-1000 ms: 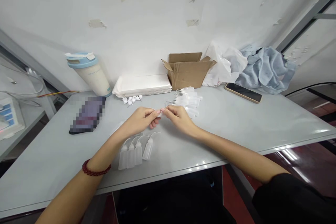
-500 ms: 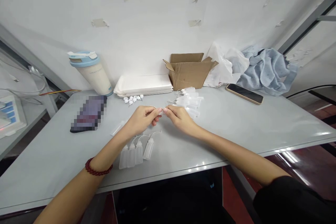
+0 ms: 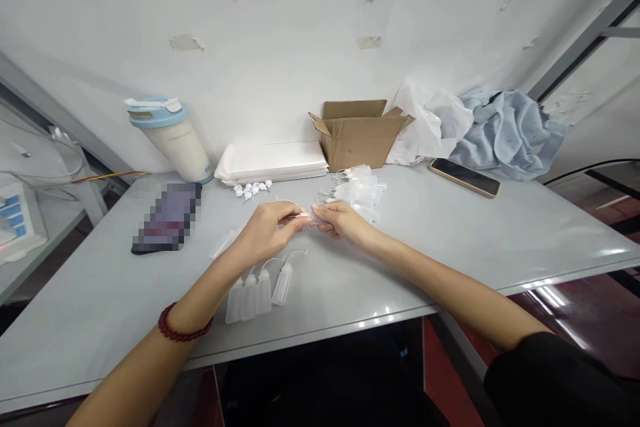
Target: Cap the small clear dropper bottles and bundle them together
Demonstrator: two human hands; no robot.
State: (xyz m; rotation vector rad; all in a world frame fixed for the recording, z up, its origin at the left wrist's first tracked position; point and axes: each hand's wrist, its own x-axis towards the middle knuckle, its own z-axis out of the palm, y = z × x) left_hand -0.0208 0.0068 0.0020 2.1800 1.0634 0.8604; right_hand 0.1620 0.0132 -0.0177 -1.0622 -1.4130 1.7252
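Observation:
Over the middle of the table my two hands meet at a small translucent squeeze bottle (image 3: 316, 218). My left hand (image 3: 267, 230) is closed in a pinch on its white cap (image 3: 303, 214), from which a thin curved tube points left. Around the bottle's body, partly hidden, my right hand (image 3: 345, 221) is closed. Several like bottles with curved tubes (image 3: 263, 293) lie in front of my left hand. Behind my right hand is a pile of more bottles (image 3: 363, 193). Several loose white caps (image 3: 253, 189) lie beyond my left hand.
A stack of white sheets or envelopes (image 3: 275, 160) and an open cardboard box (image 3: 363, 140) stand along the wall. To the left are a tumbler (image 3: 173, 140) and a blurred dark object (image 3: 167, 220). A phone (image 3: 465, 177), plastic bag (image 3: 430, 123) and blue cloth (image 3: 510, 133) are at right.
My left fingers have opened out a little and shifted on the cap, and the tube shows more. My right fingers have turned, with more of the bottle visible between the hands.

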